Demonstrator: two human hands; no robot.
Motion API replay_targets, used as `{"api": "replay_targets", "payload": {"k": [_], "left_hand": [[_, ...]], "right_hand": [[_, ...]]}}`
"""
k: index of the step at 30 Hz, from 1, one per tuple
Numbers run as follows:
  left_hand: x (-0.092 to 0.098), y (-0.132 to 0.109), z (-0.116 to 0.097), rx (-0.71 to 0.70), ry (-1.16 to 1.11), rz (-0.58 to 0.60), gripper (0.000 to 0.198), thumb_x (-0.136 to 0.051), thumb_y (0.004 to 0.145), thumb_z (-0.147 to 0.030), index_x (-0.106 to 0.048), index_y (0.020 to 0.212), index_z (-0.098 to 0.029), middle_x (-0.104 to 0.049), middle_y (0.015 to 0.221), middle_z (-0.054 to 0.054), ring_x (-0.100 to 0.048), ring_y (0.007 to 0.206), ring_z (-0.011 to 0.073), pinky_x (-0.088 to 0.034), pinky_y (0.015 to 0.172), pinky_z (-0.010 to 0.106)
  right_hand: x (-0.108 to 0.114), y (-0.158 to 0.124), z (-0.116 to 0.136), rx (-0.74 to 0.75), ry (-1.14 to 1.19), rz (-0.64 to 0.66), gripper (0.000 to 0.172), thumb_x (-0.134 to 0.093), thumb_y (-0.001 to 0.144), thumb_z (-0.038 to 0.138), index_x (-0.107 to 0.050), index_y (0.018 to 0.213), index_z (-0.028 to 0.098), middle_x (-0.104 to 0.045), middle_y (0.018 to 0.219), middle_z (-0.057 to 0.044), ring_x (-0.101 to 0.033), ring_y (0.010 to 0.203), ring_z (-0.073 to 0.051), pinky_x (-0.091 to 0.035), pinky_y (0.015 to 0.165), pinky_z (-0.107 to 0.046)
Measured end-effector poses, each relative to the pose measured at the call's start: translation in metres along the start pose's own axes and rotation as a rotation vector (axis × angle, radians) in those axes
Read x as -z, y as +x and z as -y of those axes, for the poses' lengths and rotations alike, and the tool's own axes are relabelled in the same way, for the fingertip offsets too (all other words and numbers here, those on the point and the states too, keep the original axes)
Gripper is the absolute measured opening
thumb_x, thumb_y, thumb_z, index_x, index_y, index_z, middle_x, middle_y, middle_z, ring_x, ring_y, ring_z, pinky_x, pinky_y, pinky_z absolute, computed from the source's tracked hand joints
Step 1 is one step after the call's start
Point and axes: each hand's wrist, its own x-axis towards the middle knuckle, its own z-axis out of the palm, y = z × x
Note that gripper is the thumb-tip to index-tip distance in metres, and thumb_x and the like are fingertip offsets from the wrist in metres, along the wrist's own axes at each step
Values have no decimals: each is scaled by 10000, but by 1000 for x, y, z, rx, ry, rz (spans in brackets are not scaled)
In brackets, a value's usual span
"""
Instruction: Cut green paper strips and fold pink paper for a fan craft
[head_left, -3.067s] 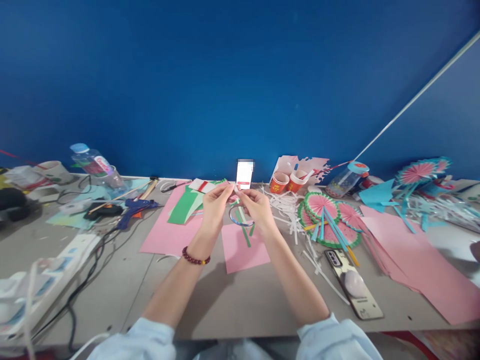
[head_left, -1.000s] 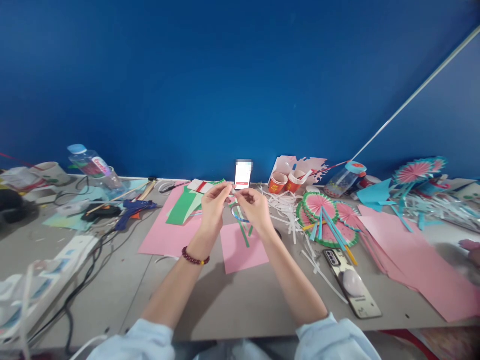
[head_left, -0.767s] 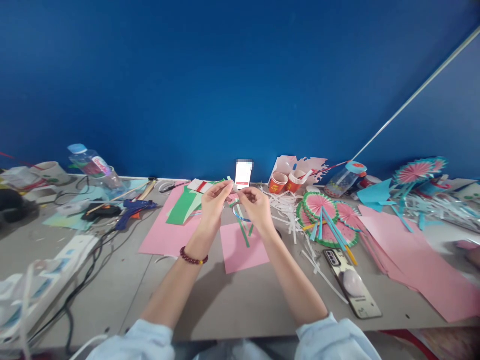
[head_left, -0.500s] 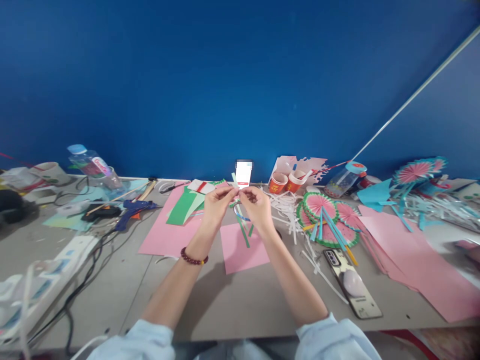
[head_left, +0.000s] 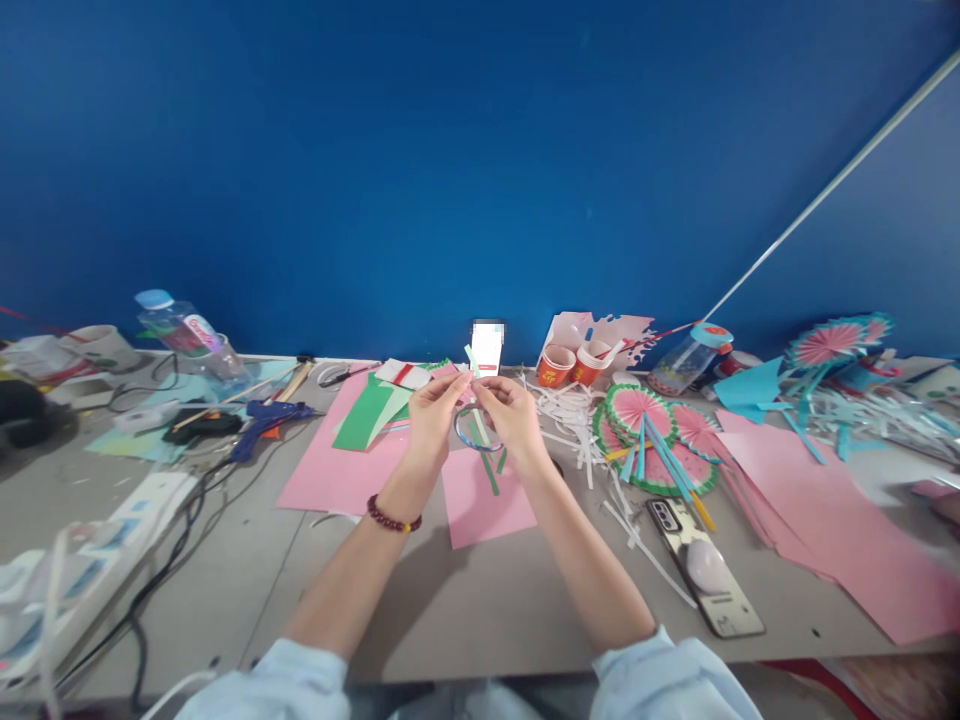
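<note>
My left hand (head_left: pixel 435 405) and my right hand (head_left: pixel 506 405) meet fingertip to fingertip above the table, both pinched closed. A narrow pale green paper strip (head_left: pixel 472 360) sticks up from between their fingertips. Just under the fingers hangs a thin blue-and-white ring (head_left: pixel 466 440) that looks like a roll of tape; which fingers bear it I cannot tell. Below lie dark green paper strips (head_left: pixel 490 476) on a pink paper square (head_left: pixel 487 520). Left of my left hand, green paper (head_left: pixel 360 420) lies on a larger pink sheet (head_left: pixel 315 480).
A lit phone (head_left: pixel 487 345) leans at the wall. Right are paper cups (head_left: pixel 556 367), white paper scraps (head_left: pixel 577 420), watermelon fans (head_left: pixel 645 430), a phone (head_left: pixel 709 570) and pink sheets (head_left: pixel 847 520). Left are a glue gun (head_left: pixel 266 425), bottle (head_left: pixel 180 325) and power strip (head_left: pixel 105 560).
The ring below my hands has turned and now shows as a round loop. My hands have shifted slightly, and more of the pale green strip stands above the fingertips.
</note>
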Motion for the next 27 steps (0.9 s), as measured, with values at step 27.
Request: {"api": "replay_targets", "payload": {"k": [27], "left_hand": [[7,7,0,-224,324,80,158,-732,664,-346,-709,643,-191,-667,711,25,-550,596,130,-410,544,242]], "right_hand": [[4,4,-2,246,-290,-126,130,-562,739,305,-633,748,197,-611,654,7,-505,533,-121,-404,532,-239]]}}
